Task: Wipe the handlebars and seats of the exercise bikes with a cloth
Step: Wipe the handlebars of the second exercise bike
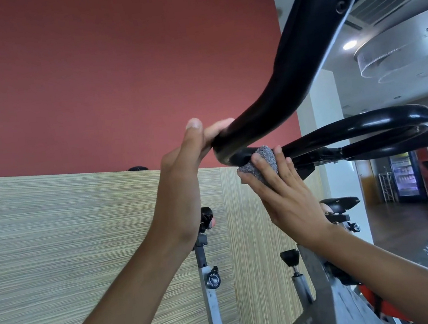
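Now cloth [259,167] under right hand [284,193] fingers [263,167], pressed against handlebar [280,96].

Two bare forearms come up from the lower edge of the view, with no sleeve, watch, band or ring showing on either. The left hand [181,172] has a short, pale, trimmed thumbnail at its tip. The right hand [281,193] shows its back, with knuckles and slim fingers [263,167] ungloved.
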`<state>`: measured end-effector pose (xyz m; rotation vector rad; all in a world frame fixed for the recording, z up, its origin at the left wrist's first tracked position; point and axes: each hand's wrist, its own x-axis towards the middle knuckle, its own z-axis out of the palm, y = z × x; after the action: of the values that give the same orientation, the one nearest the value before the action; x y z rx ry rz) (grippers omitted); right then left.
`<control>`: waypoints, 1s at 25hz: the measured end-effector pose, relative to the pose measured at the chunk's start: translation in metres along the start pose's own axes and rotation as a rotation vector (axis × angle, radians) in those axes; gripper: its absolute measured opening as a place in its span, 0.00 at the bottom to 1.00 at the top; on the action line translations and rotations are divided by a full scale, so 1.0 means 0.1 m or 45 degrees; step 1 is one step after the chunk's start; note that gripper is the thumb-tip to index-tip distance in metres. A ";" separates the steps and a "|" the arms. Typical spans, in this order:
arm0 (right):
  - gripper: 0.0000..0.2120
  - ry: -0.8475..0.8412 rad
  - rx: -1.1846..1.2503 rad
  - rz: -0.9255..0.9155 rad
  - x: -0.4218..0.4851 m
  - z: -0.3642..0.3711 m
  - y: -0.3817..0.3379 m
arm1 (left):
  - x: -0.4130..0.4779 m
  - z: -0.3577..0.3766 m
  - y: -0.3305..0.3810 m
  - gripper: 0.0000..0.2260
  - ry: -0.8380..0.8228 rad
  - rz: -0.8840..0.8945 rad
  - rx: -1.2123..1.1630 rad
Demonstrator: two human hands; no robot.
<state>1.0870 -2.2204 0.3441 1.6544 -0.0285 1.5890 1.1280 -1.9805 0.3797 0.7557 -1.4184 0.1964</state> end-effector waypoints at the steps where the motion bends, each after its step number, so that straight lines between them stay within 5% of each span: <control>1: 0.52 0.004 0.018 0.007 0.02 0.02 -0.06 | 0.00 0.00 0.01 0.20 0.003 -0.003 0.008; 6: 0.55 0.041 0.054 -0.008 0.14 0.08 -0.25 | 0.02 0.03 0.03 0.20 0.044 -0.020 -0.005; 16: 0.36 0.174 0.589 0.368 0.39 -0.05 -0.94 | 0.02 0.01 0.04 0.22 0.005 -0.011 0.056; 25: 0.37 0.622 0.914 0.653 0.39 -0.68 -0.94 | 0.00 -0.06 0.17 0.24 -0.064 -0.085 0.299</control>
<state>1.0891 -2.1003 0.3182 1.8003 0.4512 2.5803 1.1232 -1.9642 0.3865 1.0049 -1.4302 0.2976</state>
